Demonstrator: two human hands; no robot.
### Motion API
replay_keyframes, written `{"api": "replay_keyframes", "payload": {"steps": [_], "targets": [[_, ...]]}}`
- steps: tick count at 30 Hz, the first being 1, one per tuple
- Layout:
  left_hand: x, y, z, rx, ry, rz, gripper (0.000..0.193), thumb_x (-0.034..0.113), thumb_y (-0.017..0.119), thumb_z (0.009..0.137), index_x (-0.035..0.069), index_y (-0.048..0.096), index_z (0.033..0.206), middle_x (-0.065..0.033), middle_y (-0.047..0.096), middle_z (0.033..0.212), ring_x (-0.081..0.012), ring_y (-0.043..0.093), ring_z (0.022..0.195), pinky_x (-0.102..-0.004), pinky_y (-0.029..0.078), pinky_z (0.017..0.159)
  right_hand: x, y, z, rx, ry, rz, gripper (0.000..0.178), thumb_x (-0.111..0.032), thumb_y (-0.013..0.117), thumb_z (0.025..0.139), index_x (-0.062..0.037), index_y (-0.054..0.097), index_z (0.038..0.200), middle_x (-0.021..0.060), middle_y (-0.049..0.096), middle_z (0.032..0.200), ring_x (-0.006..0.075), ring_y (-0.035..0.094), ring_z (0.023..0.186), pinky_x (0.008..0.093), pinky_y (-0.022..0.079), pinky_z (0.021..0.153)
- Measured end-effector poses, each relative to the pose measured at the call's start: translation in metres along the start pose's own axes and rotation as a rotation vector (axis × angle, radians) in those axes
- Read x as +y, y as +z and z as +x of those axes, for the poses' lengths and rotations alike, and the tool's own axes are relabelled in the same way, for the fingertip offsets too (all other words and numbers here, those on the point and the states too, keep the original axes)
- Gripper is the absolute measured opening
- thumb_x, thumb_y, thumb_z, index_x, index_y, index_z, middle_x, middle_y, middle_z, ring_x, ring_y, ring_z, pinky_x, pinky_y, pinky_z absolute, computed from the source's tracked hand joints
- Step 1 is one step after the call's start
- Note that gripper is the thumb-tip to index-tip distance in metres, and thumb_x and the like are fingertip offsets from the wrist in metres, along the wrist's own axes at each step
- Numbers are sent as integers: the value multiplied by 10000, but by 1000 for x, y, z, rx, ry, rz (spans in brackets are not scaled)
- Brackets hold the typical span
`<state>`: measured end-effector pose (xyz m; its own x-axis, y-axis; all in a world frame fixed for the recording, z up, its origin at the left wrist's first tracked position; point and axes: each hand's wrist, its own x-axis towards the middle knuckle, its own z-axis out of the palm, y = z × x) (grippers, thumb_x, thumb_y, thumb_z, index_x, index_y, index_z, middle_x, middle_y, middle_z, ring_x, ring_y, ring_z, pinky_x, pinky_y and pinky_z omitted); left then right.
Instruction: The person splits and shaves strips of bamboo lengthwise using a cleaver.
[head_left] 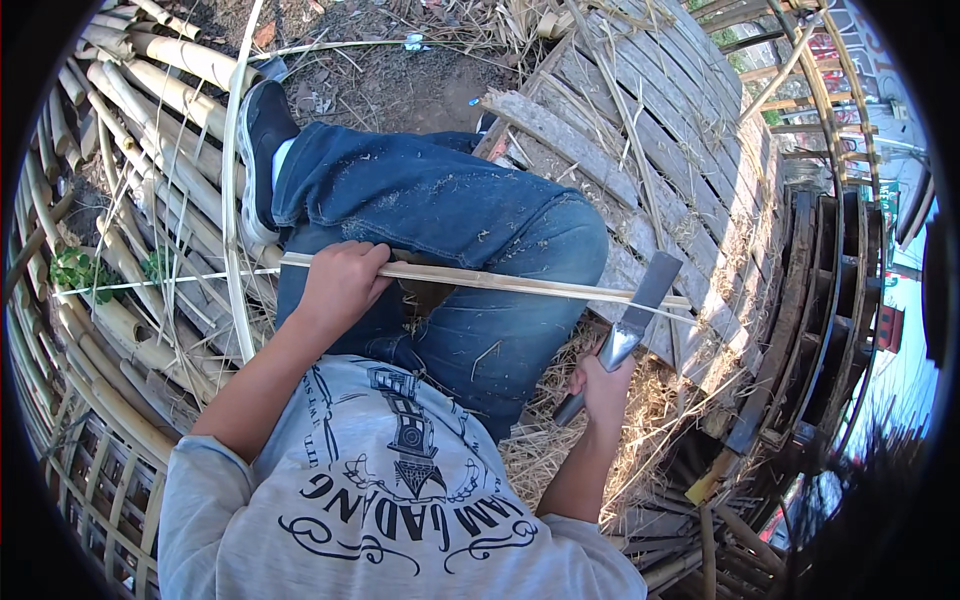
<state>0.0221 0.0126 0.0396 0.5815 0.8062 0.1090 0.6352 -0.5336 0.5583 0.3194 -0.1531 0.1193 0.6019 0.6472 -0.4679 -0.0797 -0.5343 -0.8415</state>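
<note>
My left hand is closed around a long, pale bamboo strip close to its left end. The strip lies across my jeans-clad legs and runs right, past my knee. In my right hand is a broad-bladed knife, gripped by its dark handle, with the blade pointing up and away from me. The blade meets or crosses the strip near its right end; whether it cuts in, I cannot tell. A thin sliver stands slightly apart from the strip there.
Bamboo poles are piled along the left. A slatted wooden platform lies beyond my right knee, with straw and shavings beside it. Long, thin bamboo strips cross at left. Dark, stacked frames stand at far right.
</note>
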Motion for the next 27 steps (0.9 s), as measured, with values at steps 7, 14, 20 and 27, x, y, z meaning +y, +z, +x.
{"api": "replay_keyframes", "payload": {"steps": [7,14,20,27], "targets": [[23,-5,12,-30,49,-18,186,118,673,695,53,504,737,-114,551,650,-316,583,658,-420,455,600,5,-13,6,91,29,-247,116,62,509,720,-20,432,751,59,442,489,141,449,372,282,391,370],[33,-4,26,-39,108,43,210,156,701,689,64,529,767,-85,578,676,-284,601,666,-399,473,615,-1,-29,-1,-113,56,223,129,74,505,724,-29,431,746,52,441,490,140,441,362,274,381,362],[51,-5,43,-43,132,100,232,140,707,679,62,503,759,-90,561,675,-284,583,672,-399,459,617,10,-22,2,-17,16,77,117,63,534,721,-21,456,699,46,472,486,129,470,365,264,387,354],[61,-1,53,-73,168,69,190,102,656,711,39,479,735,-122,533,661,-322,560,659,-435,438,597,20,-38,10,-10,33,-83,135,31,542,716,-33,455,636,44,510,524,132,459,363,272,386,364]]}}
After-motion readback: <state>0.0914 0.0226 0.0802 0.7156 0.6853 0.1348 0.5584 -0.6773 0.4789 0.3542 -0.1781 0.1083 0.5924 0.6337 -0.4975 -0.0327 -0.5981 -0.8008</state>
